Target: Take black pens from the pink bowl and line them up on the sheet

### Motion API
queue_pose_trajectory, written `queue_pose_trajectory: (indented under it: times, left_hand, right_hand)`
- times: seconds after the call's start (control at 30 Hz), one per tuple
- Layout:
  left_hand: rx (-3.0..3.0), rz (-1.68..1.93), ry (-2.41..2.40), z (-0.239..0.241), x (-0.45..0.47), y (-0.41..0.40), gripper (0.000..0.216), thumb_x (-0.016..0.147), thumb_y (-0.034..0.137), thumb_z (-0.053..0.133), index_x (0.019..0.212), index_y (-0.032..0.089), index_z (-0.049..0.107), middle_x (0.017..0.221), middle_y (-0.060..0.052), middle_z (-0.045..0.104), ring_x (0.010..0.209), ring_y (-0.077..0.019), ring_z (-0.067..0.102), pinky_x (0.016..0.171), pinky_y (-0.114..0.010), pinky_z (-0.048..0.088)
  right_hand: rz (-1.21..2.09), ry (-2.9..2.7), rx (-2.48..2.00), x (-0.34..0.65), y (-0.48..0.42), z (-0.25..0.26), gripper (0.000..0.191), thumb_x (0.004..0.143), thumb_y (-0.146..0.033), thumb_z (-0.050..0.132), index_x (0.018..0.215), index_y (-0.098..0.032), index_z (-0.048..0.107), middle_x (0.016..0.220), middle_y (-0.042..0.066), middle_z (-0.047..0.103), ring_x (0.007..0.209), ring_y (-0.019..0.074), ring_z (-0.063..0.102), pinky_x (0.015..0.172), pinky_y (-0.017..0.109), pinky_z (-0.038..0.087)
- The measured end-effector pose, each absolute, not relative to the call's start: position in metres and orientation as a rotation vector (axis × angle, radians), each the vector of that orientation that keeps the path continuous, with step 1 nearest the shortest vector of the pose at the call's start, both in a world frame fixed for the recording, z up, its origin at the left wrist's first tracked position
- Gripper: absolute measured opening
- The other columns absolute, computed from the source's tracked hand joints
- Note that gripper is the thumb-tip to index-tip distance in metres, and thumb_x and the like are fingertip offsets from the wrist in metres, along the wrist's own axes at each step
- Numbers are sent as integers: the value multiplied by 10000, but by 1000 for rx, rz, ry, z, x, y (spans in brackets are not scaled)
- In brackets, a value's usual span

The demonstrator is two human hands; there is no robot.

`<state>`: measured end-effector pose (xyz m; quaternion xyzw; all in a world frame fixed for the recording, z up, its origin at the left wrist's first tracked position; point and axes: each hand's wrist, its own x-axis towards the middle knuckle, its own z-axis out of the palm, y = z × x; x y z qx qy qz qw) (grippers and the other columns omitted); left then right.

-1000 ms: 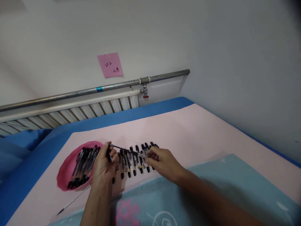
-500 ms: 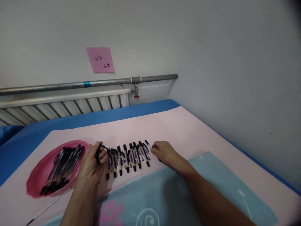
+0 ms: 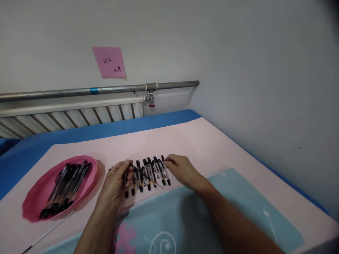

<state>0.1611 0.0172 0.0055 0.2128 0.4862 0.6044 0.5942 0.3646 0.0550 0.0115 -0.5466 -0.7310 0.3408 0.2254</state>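
Note:
Seen from the head, my left hand (image 3: 118,178) is closed around thin dark pen refills (image 3: 143,173), whose pale ends point right over the row. Its lower fingers hide part of what it grips. Below lie several clear, black-ended pens (image 3: 149,173) side by side on the pink mat, their left end partly covered by that hand. At the row's right end, my right hand (image 3: 181,169) pinches the upper part of a clear pen barrel (image 3: 166,172) that lies slanted beside the others.
A pink scalloped bowl (image 3: 28,197) with several black pens stands left on the pink mat (image 3: 180,135). A thin white stick (image 3: 50,230) lies before it. Blue patterned cloth (image 3: 206,211) covers the near side. Behind are a radiator (image 3: 87,117), a pipe (image 3: 119,89) and walls.
My left hand has moved right, carrying the refills across the row. The barrel in my right hand has swung down alongside the other pens. The view has shifted slightly.

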Motion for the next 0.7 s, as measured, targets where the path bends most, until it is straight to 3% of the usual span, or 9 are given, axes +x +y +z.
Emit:
queue_pose_trajectory:
  times: [0.1, 0.2, 0.47, 0.7]
  left_hand:
    - [567, 1371, 1133, 5, 177, 14, 255, 589, 288, 715, 736, 118, 593, 563, 27, 532, 383, -29, 391, 318, -138, 245]
    - [614, 1334, 1132, 3, 185, 12, 260, 611, 317, 701, 748, 120, 601, 548, 27, 531, 374, -31, 386, 320, -143, 237]
    - [486, 1597, 1188, 4, 143, 24, 209, 577, 214, 701, 737, 118, 607, 593, 16, 537, 410, -37, 422, 304, -122, 249]
    - [584, 1409, 1210, 6, 159, 17, 285, 546, 282, 730, 748, 107, 632, 599, 5, 554, 385, -29, 384, 299, -132, 235]
  right_hand:
    - [1327, -1999, -1273, 354, 44, 15, 209, 790, -288, 465, 795, -172, 638, 664, 0, 597, 576, 103, 504, 536, 205, 363]
    - [1442, -2029, -1188, 345, 36, 13, 174, 750, -290, 529, 815, -178, 646, 638, -19, 581, 576, 97, 496, 533, 197, 360]
    - [913, -2133, -1600, 370, 57, 10, 166, 726, -162, 475, 700, -158, 639, 669, 26, 607, 612, 118, 503, 548, 211, 327]
    - [852, -2053, -1812, 372, 69, -3, 150, 689, -144, 510, 762, -142, 642, 700, 47, 624, 623, 129, 518, 553, 219, 330]
